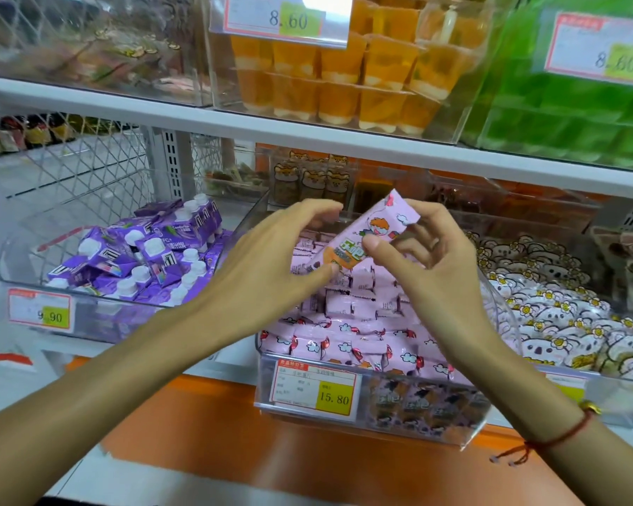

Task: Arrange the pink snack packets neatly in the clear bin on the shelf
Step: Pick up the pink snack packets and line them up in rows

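A clear bin (399, 429) in the middle of the shelf holds several pink snack packets (359, 334), some stood in rows and some lying loose. One pink packet (371, 228) is held tilted above the pile. My right hand (428, 264) pinches it between thumb and fingers. My left hand (271, 257) reaches over the bin with spread fingers, its thumb tip touching the packet's lower end.
A bin of purple cartons (143, 257) stands to the left, and a bin of white bear-print packets (563, 323) to the right. The shelf above (307, 129) carries orange jelly cups (344, 78) and green packs. A 15.80 price tag (315, 390) hangs on the bin front.
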